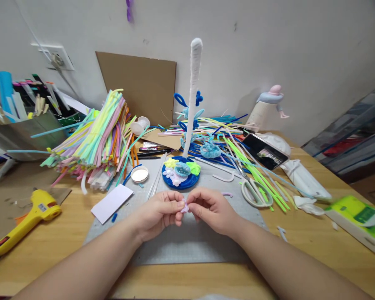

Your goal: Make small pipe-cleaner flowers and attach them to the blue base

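Between the fingertips of both hands is a small pale lilac pipe-cleaner piece (185,206), bent into a little flower-like shape. My left hand (162,208) pinches it from the left, thumb on top. From the right, my right hand (211,210) grips its other side between thumb and forefinger. Just beyond the hands stands a round blue base (190,182) with a white wrapped post (193,79) rising from it. Yellow, green, white and blue fuzzy shapes sit on the base, and blue loops show around the post.
A grey mat (193,246) lies under the hands. Scissors (255,192) and green pipe cleaners (262,179) lie to the right, near a phone (265,151). Leftward are a bundle of pastel pipe cleaners (96,133), a yellow glue gun (34,214) and a white card (111,203).
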### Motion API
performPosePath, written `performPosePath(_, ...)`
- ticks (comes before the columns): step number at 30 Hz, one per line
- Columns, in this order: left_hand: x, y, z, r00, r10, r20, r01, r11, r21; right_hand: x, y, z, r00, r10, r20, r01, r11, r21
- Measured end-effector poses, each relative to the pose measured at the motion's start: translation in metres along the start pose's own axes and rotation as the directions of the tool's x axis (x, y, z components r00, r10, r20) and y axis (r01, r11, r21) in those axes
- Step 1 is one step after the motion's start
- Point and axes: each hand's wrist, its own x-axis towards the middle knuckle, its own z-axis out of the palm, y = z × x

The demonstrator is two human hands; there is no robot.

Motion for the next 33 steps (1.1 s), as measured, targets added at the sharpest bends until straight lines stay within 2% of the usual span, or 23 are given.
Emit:
performPosePath(3,0.0007,-0.0010,-0.0002,1.000,-0.024,-0.001,0.024,0.999,-0.046,-0.0019,-0.0018,-0.0007,0.994,-0.107,-0.012,0.103,0.976,-0.192)
performPosePath(6,0.0006,-0.0013,-0.0008,0.997,-0.060,0.042,0.062,0.996,-0.063,-0.0018,-0.0038,-0.0044,0.978,-0.208,0.033,0.207,0.920,-0.333)
performPosePath(9,0.0003,-0.0007,-0.0006,0.989,-0.113,0.098,0.120,0.991,-0.066,-0.0010,-0.0046,-0.0082,0.941,-0.322,0.100,0.335,0.855,-0.396)
performPosePath(11,0.0006,-0.0003,0.0001,0.987,-0.124,0.099,0.131,0.989,-0.067,-0.0009,-0.0040,-0.0091,0.919,-0.375,0.119,0.389,0.824,-0.412)
performPosePath(13,0.0009,0.0000,0.0009,0.992,-0.100,0.077,0.105,0.993,-0.058,-0.0014,-0.0030,-0.0087,0.921,-0.371,0.118,0.385,0.821,-0.421)
performPosePath(18,0.0011,0.0013,0.0012,0.997,-0.054,0.050,0.054,0.999,-0.001,-0.0026,-0.0026,-0.0078,0.962,-0.257,0.090,0.270,0.860,-0.434)
performPosePath(26,0.0024,-0.0008,-0.0023,0.994,-0.088,0.064,0.089,0.996,-0.024,-0.0029,-0.0095,-0.0081,0.933,-0.326,0.155,0.355,0.749,-0.559)
performPosePath(33,0.0045,-0.0036,-0.0049,0.997,0.041,0.062,-0.047,0.994,0.096,-0.0033,-0.0014,-0.0002,0.969,-0.243,0.030,0.223,0.823,-0.522)
